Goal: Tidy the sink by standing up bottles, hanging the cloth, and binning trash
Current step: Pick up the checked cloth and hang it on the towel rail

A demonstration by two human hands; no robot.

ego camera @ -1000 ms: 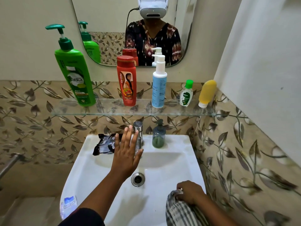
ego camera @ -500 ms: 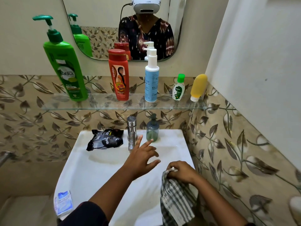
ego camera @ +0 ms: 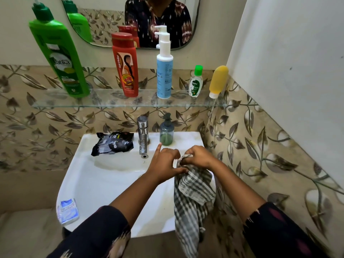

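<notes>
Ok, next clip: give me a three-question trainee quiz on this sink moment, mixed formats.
1. True or false: every bottle on the glass shelf stands upright.
2. Which hand holds the checked cloth at its top? A) left hand alone B) right hand, with the left touching it C) neither
3. Fill in: the black wrapper lies on the sink rim, on the ____ side of the tap.

Key: 1 true; 2 B; 3 left.
</notes>
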